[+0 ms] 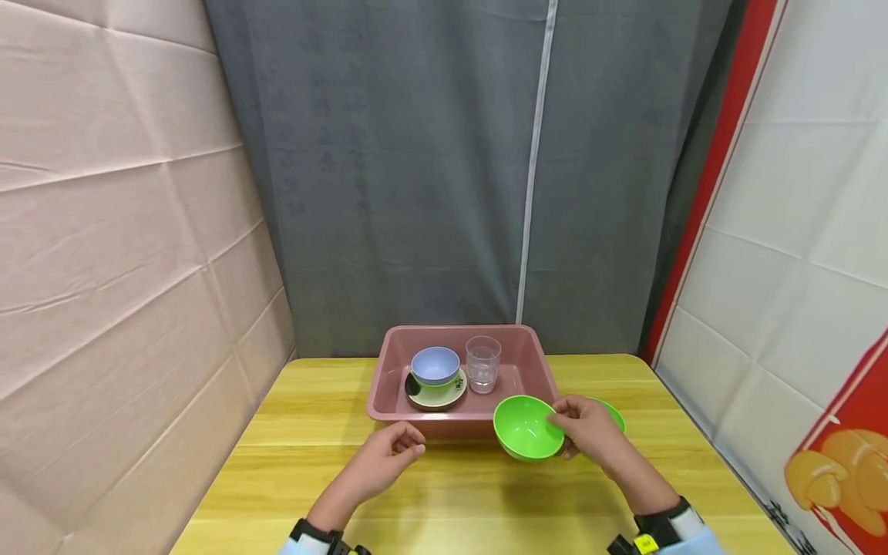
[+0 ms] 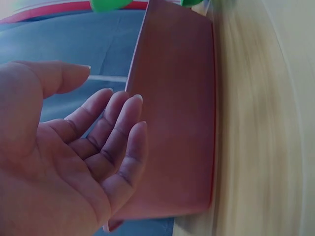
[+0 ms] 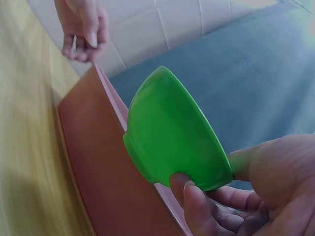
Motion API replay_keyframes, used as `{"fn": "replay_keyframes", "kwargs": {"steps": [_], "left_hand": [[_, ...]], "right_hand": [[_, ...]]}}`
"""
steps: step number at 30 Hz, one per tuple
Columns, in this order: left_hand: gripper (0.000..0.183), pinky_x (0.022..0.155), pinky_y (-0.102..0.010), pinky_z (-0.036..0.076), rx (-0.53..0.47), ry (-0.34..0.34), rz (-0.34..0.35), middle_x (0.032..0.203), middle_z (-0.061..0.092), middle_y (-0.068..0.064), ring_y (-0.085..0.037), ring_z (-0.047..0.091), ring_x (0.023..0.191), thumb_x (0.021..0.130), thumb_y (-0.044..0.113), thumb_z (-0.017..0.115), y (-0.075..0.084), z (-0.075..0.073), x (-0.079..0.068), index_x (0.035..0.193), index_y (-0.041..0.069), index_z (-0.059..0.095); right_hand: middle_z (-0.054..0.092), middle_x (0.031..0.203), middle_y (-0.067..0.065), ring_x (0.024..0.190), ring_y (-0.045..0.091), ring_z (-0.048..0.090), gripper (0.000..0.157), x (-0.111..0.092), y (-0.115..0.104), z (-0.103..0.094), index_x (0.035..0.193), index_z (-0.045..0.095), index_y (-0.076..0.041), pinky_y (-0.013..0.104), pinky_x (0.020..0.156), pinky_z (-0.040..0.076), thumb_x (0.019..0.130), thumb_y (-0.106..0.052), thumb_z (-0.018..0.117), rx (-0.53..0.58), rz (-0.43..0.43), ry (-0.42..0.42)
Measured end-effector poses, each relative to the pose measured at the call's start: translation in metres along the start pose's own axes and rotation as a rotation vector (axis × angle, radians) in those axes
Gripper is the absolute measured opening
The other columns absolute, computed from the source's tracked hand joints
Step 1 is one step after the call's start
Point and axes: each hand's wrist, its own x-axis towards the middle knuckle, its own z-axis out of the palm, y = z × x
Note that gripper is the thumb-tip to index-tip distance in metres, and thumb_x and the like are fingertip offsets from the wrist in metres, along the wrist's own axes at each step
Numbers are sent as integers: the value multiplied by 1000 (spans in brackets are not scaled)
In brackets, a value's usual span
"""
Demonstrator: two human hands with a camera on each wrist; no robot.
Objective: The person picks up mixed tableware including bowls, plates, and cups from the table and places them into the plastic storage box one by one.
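Observation:
My right hand [image 1: 588,428] pinches the rim of a bright green bowl [image 1: 523,428], held up over the front right edge of a pink plastic basin [image 1: 444,428]. In the right wrist view the green bowl [image 3: 172,130] is tipped on its side, thumb and fingers on either side of its wall. My left hand [image 1: 390,456] hovers by the basin's front left, holding nothing; its fingers [image 2: 130,157] are loosely curled. Inside the basin a blue bowl [image 1: 435,364] sits in a green bowl [image 1: 437,388] on a patterned plate [image 1: 437,402], next to a clear glass [image 1: 482,366].
A dark piece, perhaps a spoon end [image 1: 412,384], lies at the plate's left. Behind my right hand another green item [image 1: 613,415] shows in part. The yellow wood-grain table [image 1: 312,432] runs back to a grey curtain [image 1: 416,193], with pale fabric walls left and right.

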Motion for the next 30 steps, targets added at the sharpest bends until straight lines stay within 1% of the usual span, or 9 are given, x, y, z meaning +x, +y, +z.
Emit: {"fn": "replay_keyframes", "kwargs": {"steps": [5, 9, 11, 14, 18, 22, 25, 27, 30], "left_hand": [[17, 79, -29, 56, 0, 32, 43, 102, 71, 2, -17, 66, 94, 110, 26, 72, 8, 10, 8, 116, 10, 73], [17, 76, -28, 56, -24, 69, 47, 98, 71, 1, -17, 67, 89, 109, 27, 72, 15, 18, 13, 113, 10, 72], [17, 74, -28, 56, -57, 85, 35, 98, 72, -3, -19, 68, 89, 110, 27, 72, 18, 21, 15, 112, 10, 72], [20, 74, -28, 59, -129, 115, 8, 98, 72, -9, -27, 73, 91, 111, 27, 70, 23, 26, 17, 110, 7, 71], [25, 74, -31, 62, -209, 164, -22, 97, 70, -10, -31, 74, 91, 112, 28, 68, 28, 31, 18, 109, 3, 70], [29, 73, -38, 65, -283, 181, -47, 98, 70, -11, -26, 73, 86, 111, 29, 70, 35, 36, 18, 112, 0, 69], [32, 72, -38, 67, -331, 180, -81, 100, 70, -11, -24, 72, 84, 108, 29, 74, 40, 40, 17, 115, -2, 68], [32, 71, -38, 67, -357, 182, -97, 100, 70, -11, -21, 72, 82, 106, 25, 76, 43, 42, 17, 117, -4, 67], [28, 71, -40, 68, -390, 192, -99, 99, 68, -12, -19, 72, 78, 103, 15, 76, 43, 46, 18, 117, -7, 66]], "right_hand": [[67, 89, 9, 64, 24, 65, 17, 4, -5, 22, 113, 70, 1, 38, 56, 62, 106, -13, 75, -12, -14, -7], [65, 88, 9, 62, 24, 64, 16, 6, -6, 37, 112, 70, -1, 39, 57, 62, 104, -12, 77, -17, -8, -10], [65, 86, 9, 61, 24, 65, 15, 7, -7, 44, 111, 70, 0, 39, 56, 62, 104, -11, 77, -8, -17, -26], [65, 85, 9, 60, 23, 66, 15, 8, -7, 52, 110, 69, 2, 38, 55, 62, 104, -10, 76, 17, -46, -62], [66, 86, 9, 59, 23, 66, 15, 9, -7, 61, 110, 69, 3, 38, 53, 62, 104, -10, 75, 35, -65, -87], [66, 85, 9, 57, 22, 67, 15, 10, -9, 69, 108, 69, 3, 37, 52, 61, 103, -9, 76, 37, -70, -78], [66, 84, 10, 55, 22, 67, 15, 10, -10, 75, 106, 68, 4, 37, 50, 61, 102, -8, 76, 47, -79, -70], [66, 83, 10, 55, 22, 68, 15, 10, -9, 78, 106, 68, 4, 38, 50, 61, 101, -7, 76, 53, -81, -61], [67, 82, 10, 54, 22, 68, 14, 10, -7, 82, 105, 68, 4, 38, 49, 61, 101, -6, 76, 62, -78, -53]]}}
